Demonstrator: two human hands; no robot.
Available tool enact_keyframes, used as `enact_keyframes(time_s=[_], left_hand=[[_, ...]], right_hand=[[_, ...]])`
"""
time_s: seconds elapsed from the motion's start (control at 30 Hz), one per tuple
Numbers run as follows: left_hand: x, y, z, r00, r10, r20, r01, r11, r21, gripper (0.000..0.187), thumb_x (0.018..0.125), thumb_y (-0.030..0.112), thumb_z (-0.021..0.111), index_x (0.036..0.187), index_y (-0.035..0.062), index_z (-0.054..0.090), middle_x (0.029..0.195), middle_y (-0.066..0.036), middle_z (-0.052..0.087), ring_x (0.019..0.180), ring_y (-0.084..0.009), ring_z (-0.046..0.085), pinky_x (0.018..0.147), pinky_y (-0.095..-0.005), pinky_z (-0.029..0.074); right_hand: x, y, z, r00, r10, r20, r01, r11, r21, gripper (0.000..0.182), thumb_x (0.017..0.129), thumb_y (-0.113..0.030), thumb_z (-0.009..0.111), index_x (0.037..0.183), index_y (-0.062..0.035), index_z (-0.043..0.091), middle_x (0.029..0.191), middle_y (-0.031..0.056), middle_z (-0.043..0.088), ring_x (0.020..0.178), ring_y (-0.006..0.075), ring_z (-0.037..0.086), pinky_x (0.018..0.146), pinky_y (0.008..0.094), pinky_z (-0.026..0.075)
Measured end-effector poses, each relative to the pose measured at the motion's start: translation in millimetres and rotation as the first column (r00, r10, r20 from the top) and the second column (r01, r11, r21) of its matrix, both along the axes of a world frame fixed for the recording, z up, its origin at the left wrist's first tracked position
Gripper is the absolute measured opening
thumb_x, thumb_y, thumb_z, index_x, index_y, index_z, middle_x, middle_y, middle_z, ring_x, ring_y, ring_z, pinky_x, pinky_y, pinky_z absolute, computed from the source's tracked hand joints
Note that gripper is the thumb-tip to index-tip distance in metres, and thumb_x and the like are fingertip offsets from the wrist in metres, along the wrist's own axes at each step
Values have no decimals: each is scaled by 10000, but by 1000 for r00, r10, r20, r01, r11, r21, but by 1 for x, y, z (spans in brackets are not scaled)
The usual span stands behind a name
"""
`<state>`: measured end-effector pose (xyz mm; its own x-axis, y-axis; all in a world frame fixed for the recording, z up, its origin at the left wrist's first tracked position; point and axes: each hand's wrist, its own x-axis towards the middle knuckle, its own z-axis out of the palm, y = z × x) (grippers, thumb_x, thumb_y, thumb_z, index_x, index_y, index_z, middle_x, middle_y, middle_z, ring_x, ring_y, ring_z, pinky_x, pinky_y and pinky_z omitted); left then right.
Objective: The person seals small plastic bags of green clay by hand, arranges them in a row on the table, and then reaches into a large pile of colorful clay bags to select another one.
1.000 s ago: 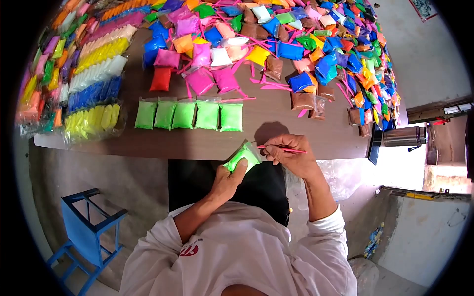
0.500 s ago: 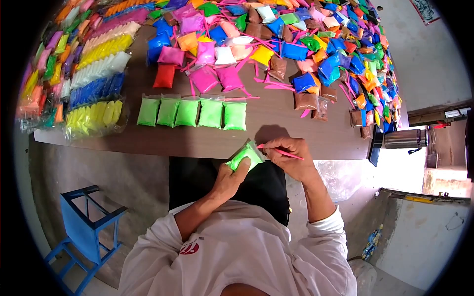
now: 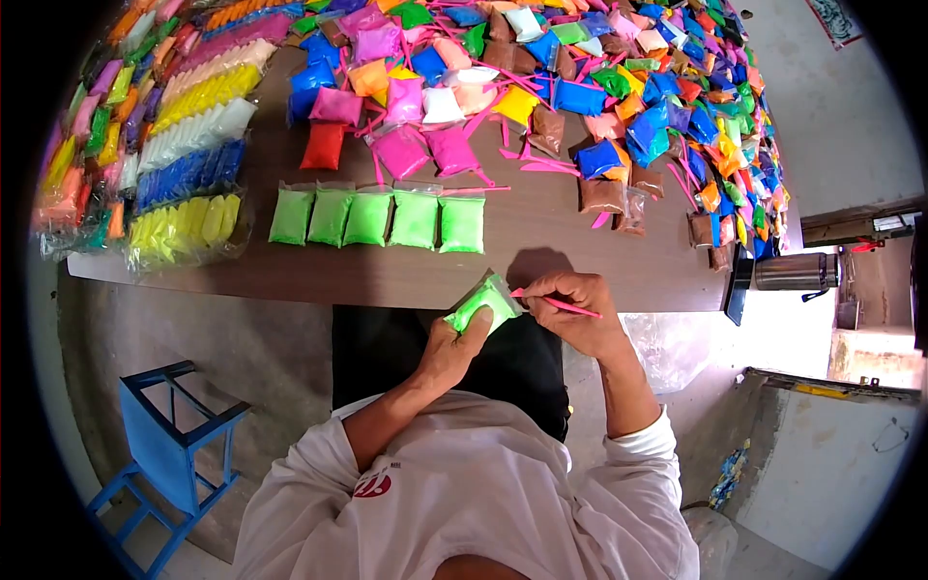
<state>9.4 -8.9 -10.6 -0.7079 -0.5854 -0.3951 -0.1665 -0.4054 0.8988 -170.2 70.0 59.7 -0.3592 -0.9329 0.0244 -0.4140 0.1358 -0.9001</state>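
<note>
Now our left hand (image 3: 447, 350) pinches a small bright-green plastic clay packet (image 3: 483, 304); our right hand (image 3: 572, 309) grips a thin pink plastic stick (image 3: 559, 304) beside it, below the brown wooden tabletop (image 3: 541, 242).

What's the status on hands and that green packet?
Left hand grips green packet. Right hand pinches pink stick at packet's opening. Nothing between them.

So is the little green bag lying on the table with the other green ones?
No, the left hand holds the green packet up off the table, apart from the row of five green packets.
</note>
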Motion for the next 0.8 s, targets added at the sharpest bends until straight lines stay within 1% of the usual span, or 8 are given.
enact_keyframes(time_s=[0.13, 0.23, 0.33, 0.4, 0.53, 0.63, 0.7, 0.8], left_hand=[[-1, 1, 0, 999, 7, -47, -8, 1000, -24, 278, 959, 299, 535, 757, 109, 522, 579, 76, 399, 487, -27, 330, 433, -233, 246], [-1, 0, 2, 1000, 20, -16, -20, 1000, -4, 337, 931, 331, 556, 775, 33, 575, 612, 72, 427, 586, -40, 366, 500, -258, 315], [0, 0, 0, 1000, -7, -9, 7, 1000, 29, 317, 932, 314, 558, 807, 25, 590, 634, 71, 447, 605, -41, 380, 514, -256, 334], [-1, 1, 1, 998, 34, -56, -33, 999, 10, 306, 933, 308, 562, 837, 21, 605, 658, 71, 467, 624, -41, 395, 530, -254, 353], [-2, 2, -1, 997, 45, -67, -43, 999, 31, 301, 933, 305, 566, 857, 17, 612, 673, 71, 479, 637, -42, 405, 542, -252, 364], [-4, 3, -5, 990, 58, -130, -59, 998, -2, 233, 945, 305, 558, 820, 112, 519, 609, 76, 409, 494, -27, 345, 434, -222, 265], [-2, 3, -9, 995, 22, -98, -19, 999, 33, 217, 944, 297, 559, 833, 114, 522, 622, 76, 414, 496, -28, 344, 435, -221, 269], [-2, 3, -7, 994, 31, -102, -26, 998, 50, 204, 943, 289, 559, 841, 116, 525, 629, 76, 415, 497, -28, 343, 435, -219, 270]], right_hand=[[0, 1, 1, 1000, -1, -4, 2, 1000, 31, 97, 782, 76, 594, 822, 40, 674, 745, 60, 654, 670, 72, 574, 605, 219, 470], [-2, 2, -4, 1000, -9, 5, 9, 1000, 17, 99, 764, 4, 652, 853, -21, 689, 732, 92, 656, 631, 132, 621, 599, 249, 483], [-1, 1, -1, 1000, 15, 9, -15, 1000, 24, 108, 770, -9, 649, 866, -29, 695, 707, 95, 641, 584, 120, 579, 564, 254, 462], [1, -3, 6, 999, 36, -18, -33, 988, 150, 79, 800, 20, 652, 866, 7, 695, 743, 50, 666, 669, 64, 586, 599, 219, 474], [3, -12, 3, 996, 32, -85, -21, 992, 122, 78, 804, 3, 667, 873, -6, 700, 743, 41, 665, 657, 58, 577, 600, 217, 474], [4, -22, -2, 998, 7, -60, -6, 1000, 25, 116, 800, -41, 644, 896, -47, 709, 677, 90, 628, 563, 107, 552, 547, 257, 447], [5, -25, -4, 1000, 2, -17, -1, 996, 88, 70, 817, -23, 676, 880, -10, 703, 725, 20, 648, 635, 49, 541, 593, 213, 464], [7, -29, -6, 1000, 1, 0, -1, 999, 40, 64, 826, -39, 678, 877, -7, 701, 725, 7, 643, 644, 44, 539, 585, 213, 460]])
